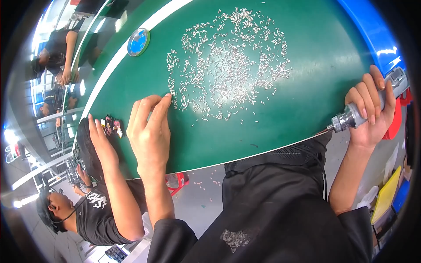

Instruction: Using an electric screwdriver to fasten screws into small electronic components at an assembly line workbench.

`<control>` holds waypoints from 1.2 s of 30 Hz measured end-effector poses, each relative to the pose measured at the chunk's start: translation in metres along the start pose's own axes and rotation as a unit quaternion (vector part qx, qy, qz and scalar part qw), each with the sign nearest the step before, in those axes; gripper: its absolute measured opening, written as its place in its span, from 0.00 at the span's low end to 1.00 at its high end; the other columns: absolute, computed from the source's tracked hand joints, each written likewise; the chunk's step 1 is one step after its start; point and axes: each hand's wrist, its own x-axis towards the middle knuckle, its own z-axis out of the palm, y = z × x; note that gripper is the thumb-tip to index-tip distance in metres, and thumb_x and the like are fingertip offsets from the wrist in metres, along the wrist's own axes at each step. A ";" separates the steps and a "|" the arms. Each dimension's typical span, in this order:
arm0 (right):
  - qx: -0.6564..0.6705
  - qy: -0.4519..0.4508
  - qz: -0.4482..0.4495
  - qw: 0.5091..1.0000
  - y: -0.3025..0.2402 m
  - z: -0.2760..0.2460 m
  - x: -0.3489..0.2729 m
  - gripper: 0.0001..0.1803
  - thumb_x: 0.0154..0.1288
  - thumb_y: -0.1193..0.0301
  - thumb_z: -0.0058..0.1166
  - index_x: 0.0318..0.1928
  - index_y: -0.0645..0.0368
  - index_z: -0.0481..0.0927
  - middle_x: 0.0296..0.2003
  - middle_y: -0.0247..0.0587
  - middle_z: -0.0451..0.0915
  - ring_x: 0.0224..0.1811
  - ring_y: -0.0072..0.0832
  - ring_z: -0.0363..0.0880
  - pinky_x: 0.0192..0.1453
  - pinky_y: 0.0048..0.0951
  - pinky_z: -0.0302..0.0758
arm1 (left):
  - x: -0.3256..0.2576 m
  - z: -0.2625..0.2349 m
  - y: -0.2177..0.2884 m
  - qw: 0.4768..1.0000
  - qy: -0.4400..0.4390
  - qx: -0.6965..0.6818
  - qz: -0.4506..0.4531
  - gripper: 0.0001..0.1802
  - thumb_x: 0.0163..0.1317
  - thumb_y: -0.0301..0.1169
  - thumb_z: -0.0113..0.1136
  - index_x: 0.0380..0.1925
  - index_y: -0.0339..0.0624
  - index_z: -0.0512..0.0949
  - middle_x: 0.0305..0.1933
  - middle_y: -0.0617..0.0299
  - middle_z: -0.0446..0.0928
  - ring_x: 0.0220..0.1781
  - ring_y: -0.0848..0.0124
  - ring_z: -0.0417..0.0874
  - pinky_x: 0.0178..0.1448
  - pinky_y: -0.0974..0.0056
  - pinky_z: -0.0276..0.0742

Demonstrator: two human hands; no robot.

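My left hand (pixel 151 131) is at the left edge of a wide scatter of small, thin, whitish pins (pixel 228 65) on a green tabletop (pixel 320 74). Thumb and forefinger are pinched together beside the outermost pins; whatever is between them is too small to make out. At the right, my right hand (pixel 368 109) grips a grey electric screwdriver (pixel 353 117). Its slim bit points left, low over the table's near edge. The fingers wrap round the body.
A round clear dish with blue contents (pixel 139 41) stands at the far left. Small dark and pink parts (pixel 112 126) lie left of my left hand, near a co-worker's hand (pixel 101 140). A blue bin (pixel 368 26) borders the right side, with a red container (pixel 394 122) below.
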 end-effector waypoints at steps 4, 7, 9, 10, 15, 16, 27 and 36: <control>0.000 0.002 -0.003 1.000 -0.004 -0.001 -0.003 0.10 0.75 0.67 0.39 0.36 0.59 0.65 0.15 0.29 0.60 0.13 0.18 0.59 0.27 0.23 0.62 | 0.004 0.000 0.003 1.000 -0.007 0.003 0.017 0.14 0.47 0.14 0.64 0.35 0.38 0.80 0.33 0.60 0.77 0.32 0.64 0.79 0.34 0.61 0.75; 0.004 -0.005 0.003 1.000 -0.003 0.001 -0.002 0.10 0.75 0.67 0.39 0.36 0.59 0.65 0.15 0.29 0.60 0.13 0.18 0.59 0.27 0.23 0.62 | 0.001 -0.004 0.003 1.000 -0.007 0.012 0.020 0.13 0.47 0.14 0.64 0.34 0.37 0.80 0.33 0.60 0.77 0.32 0.64 0.78 0.34 0.61 0.75; 0.011 -0.010 0.006 1.000 -0.004 0.002 -0.003 0.10 0.75 0.67 0.39 0.36 0.59 0.65 0.15 0.29 0.60 0.14 0.18 0.59 0.27 0.23 0.62 | 0.000 -0.004 0.003 1.000 0.006 0.009 0.023 0.13 0.47 0.14 0.64 0.34 0.37 0.80 0.33 0.59 0.77 0.32 0.64 0.78 0.34 0.61 0.75; 0.009 -0.007 0.002 1.000 -0.006 0.001 -0.004 0.10 0.75 0.67 0.39 0.36 0.59 0.65 0.15 0.29 0.60 0.14 0.18 0.59 0.27 0.23 0.62 | 0.001 -0.001 0.004 1.000 0.005 0.005 0.027 0.13 0.47 0.14 0.64 0.34 0.37 0.80 0.33 0.59 0.77 0.32 0.64 0.78 0.34 0.61 0.75; 0.008 -0.013 0.006 1.000 -0.012 0.002 -0.008 0.10 0.76 0.66 0.38 0.36 0.59 0.65 0.15 0.28 0.60 0.14 0.18 0.59 0.28 0.23 0.63 | -0.004 -0.001 0.008 0.997 0.052 -0.045 -0.035 0.10 0.50 0.15 0.64 0.34 0.35 0.81 0.33 0.56 0.79 0.33 0.63 0.80 0.37 0.63 0.76; 0.007 -0.011 0.005 1.000 -0.012 0.002 -0.008 0.10 0.76 0.66 0.38 0.36 0.59 0.65 0.15 0.28 0.60 0.14 0.18 0.59 0.28 0.23 0.63 | -0.006 0.000 0.007 0.995 0.063 -0.060 -0.051 0.09 0.52 0.15 0.64 0.34 0.35 0.82 0.33 0.56 0.80 0.33 0.65 0.82 0.39 0.66 0.77; 0.001 -0.015 0.005 1.000 -0.013 0.003 -0.007 0.10 0.75 0.67 0.39 0.37 0.60 0.65 0.15 0.29 0.60 0.14 0.18 0.59 0.28 0.23 0.63 | -0.014 -0.002 0.021 0.933 0.099 -0.272 -0.212 0.07 0.58 0.13 0.59 0.35 0.29 0.82 0.34 0.56 0.80 0.31 0.74 0.79 0.36 0.72 0.75; 0.000 -0.010 0.007 1.000 -0.012 0.004 -0.007 0.10 0.75 0.67 0.39 0.36 0.59 0.65 0.15 0.28 0.59 0.14 0.18 0.59 0.28 0.23 0.63 | -0.018 0.001 0.018 0.929 0.104 -0.290 -0.205 0.06 0.58 0.12 0.58 0.34 0.29 0.81 0.34 0.55 0.80 0.31 0.74 0.79 0.35 0.73 0.75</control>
